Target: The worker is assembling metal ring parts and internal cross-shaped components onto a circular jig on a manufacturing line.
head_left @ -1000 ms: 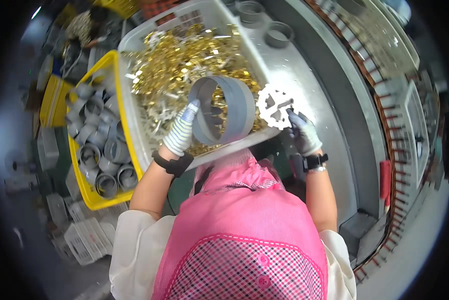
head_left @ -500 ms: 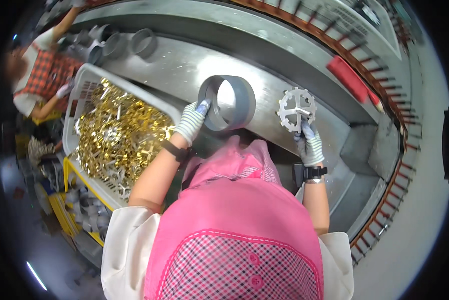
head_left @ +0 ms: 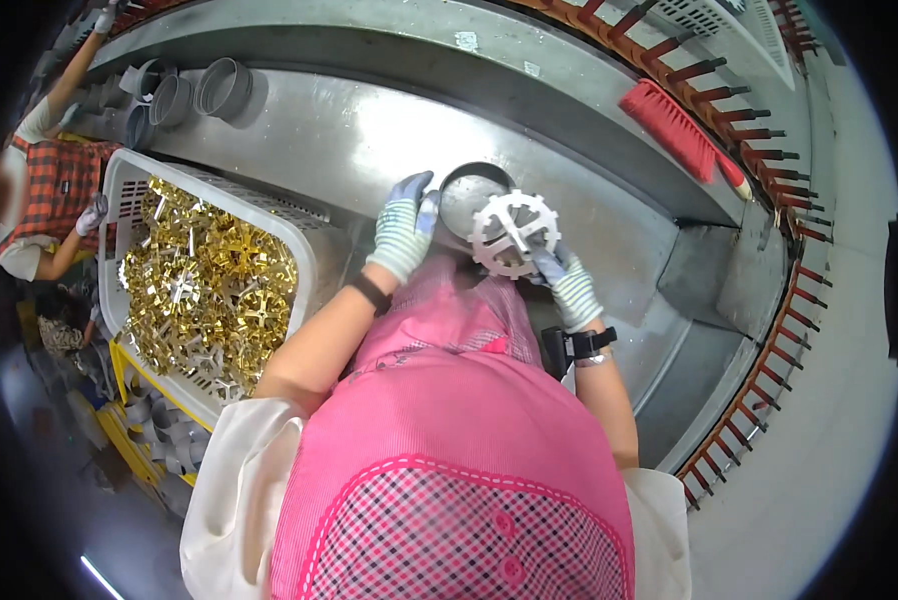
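A dark grey metal ring sits on the steel bench in front of me, its round opening facing up. Close by its left side is my left hand, in a striped work glove, with fingers and thumb apart and nothing in its grasp; whether the thumb brushes the rim I cannot tell. My right hand, gloved alike, grips the lower right edge of a silver toothed wheel with spokes. The wheel is tilted and covers the ring's right part from view.
A white plastic basket heaped with gold and silver metal pieces stands at my left. More grey rings rest on the bench at the far left, near a co-worker in a checked apron. A red brush lies on the back ledge beside a pegged rail.
My right hand has brought the toothed wheel leftward to the ring. The ring, earlier held on its side by my left hand, is now opening up, and that hand has let go.
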Available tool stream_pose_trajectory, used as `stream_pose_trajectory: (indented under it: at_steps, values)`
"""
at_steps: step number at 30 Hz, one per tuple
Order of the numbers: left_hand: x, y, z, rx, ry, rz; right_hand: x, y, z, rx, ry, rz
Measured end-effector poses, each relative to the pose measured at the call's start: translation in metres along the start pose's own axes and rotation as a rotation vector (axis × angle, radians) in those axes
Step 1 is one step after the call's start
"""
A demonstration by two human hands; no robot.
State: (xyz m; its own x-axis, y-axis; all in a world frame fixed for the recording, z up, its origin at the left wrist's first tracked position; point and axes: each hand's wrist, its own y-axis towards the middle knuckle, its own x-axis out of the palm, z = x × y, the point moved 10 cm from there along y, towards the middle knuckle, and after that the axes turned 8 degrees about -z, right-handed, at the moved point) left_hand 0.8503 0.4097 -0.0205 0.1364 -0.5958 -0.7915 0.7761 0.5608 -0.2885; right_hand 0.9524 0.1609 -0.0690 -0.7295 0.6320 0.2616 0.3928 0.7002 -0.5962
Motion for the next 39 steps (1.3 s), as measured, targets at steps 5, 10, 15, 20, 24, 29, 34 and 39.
stream_pose_trajectory:
  at_steps: [5, 10, 15, 20, 24, 29, 34, 39]
  values:
    - [0.048, -0.019, 0.011, -0.061, -1.136, -0.175, 0.039, 0.036, -0.009, -0.17, -0.005, -0.009]
    - [0.042, -0.015, 0.016, -0.013, -0.798, 0.091, 0.032, 0.051, -0.035, -0.241, 0.014, 0.421]
    - [0.046, -0.006, 0.005, -0.055, -0.601, 0.23, 0.017, 0.06, -0.04, -0.315, -0.377, 0.592]
    - [0.055, 0.0, -0.002, -0.07, -0.406, 0.246, 0.016, 0.064, -0.024, -0.323, -0.341, 0.635]
    - [0.066, 0.005, -0.018, -0.123, -0.462, 0.226, 0.017, 0.077, -0.02, -0.303, -0.379, 0.593]
    - [0.075, 0.008, -0.023, -0.169, -0.632, 0.166, 0.015, 0.081, -0.005, -0.225, -0.197, 0.566]
    - [0.09, 0.008, -0.026, -0.216, -0.907, 0.117, 0.017, 0.083, 0.001, -0.221, -0.089, 0.543]
    - [0.095, 0.008, -0.026, -0.255, -1.005, 0.074, 0.016, 0.085, 0.004, -0.241, -0.054, 0.552]
